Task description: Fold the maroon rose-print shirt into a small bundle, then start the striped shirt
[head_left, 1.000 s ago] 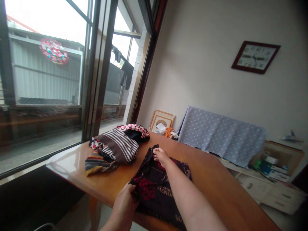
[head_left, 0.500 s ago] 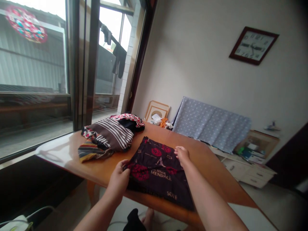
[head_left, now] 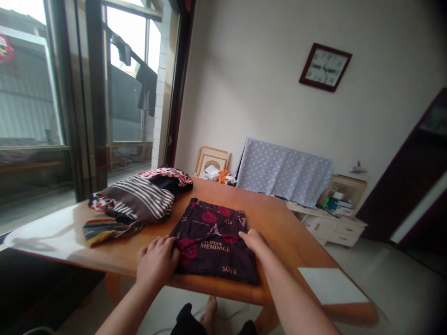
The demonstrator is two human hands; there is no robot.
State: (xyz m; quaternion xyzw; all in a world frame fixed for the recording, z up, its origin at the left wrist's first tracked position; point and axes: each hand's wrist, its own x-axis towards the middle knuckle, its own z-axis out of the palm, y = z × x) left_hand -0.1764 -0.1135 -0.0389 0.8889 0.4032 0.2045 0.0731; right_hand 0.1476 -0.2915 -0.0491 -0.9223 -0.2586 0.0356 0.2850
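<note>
A folded dark cloth [head_left: 213,239] with red flowers and white lettering lies flat near the front edge of a wooden table [head_left: 279,223]. My left hand [head_left: 157,261] rests on its near left corner, fingers curled over the edge. On the cloth's right edge lies my right hand [head_left: 253,240], fingers flat. A heap of striped and patterned clothes [head_left: 134,204] sits to the left of the cloth.
A window wall runs along the left. Behind the table stand picture frames [head_left: 211,160], a dotted blue cloth [head_left: 284,171] draped over something, and a white low cabinet [head_left: 330,225] with clutter. A clock [head_left: 325,67] hangs on the wall. My feet show below the table.
The cloth, held up and bunched a second ago, now lies spread flat. My right hand slid from its far edge to the right edge. The view swung right.
</note>
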